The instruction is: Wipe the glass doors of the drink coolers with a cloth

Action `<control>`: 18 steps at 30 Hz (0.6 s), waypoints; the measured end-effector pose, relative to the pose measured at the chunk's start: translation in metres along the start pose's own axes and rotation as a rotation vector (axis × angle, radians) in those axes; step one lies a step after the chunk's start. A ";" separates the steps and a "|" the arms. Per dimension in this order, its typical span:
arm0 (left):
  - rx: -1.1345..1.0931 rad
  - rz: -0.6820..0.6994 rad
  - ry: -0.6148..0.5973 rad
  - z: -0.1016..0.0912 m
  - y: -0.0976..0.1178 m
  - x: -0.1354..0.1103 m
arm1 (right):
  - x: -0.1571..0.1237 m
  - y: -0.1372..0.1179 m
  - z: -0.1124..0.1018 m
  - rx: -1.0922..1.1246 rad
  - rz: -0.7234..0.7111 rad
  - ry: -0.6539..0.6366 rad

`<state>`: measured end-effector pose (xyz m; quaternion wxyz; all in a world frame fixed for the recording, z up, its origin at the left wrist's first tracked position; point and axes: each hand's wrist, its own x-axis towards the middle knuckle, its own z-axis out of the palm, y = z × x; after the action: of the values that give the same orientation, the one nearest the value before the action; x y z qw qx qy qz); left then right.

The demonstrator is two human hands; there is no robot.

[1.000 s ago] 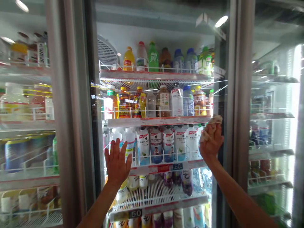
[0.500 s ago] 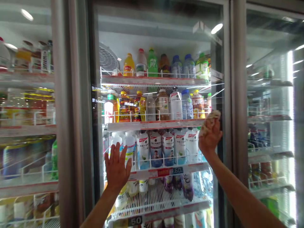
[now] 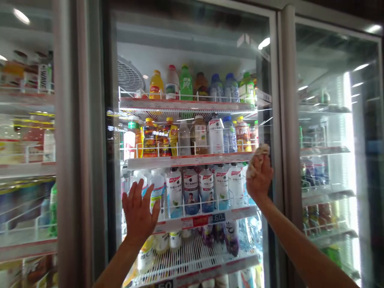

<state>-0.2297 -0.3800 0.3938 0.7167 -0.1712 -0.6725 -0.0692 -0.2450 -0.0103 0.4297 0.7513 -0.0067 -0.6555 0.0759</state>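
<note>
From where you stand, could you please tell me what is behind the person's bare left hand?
Behind the bare left hand, translucent plastic bottles with white caps partly show above and beside it; whatever lies directly behind its palm is covered.

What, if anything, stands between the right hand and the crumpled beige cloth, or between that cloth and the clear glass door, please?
Nothing visible does: the right hand holds the crumpled beige cloth, apparently against the clear glass door; the labelled plastic bottles stand behind it.
</note>
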 end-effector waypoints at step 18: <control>0.019 -0.112 0.015 0.018 -0.001 0.048 | 0.023 -0.075 0.012 0.151 -0.519 -0.125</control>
<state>-0.2429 -0.3681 0.4416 0.7184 -0.1261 -0.6762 -0.1041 -0.2456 -0.0824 0.4619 0.7021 0.2224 -0.6728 -0.0701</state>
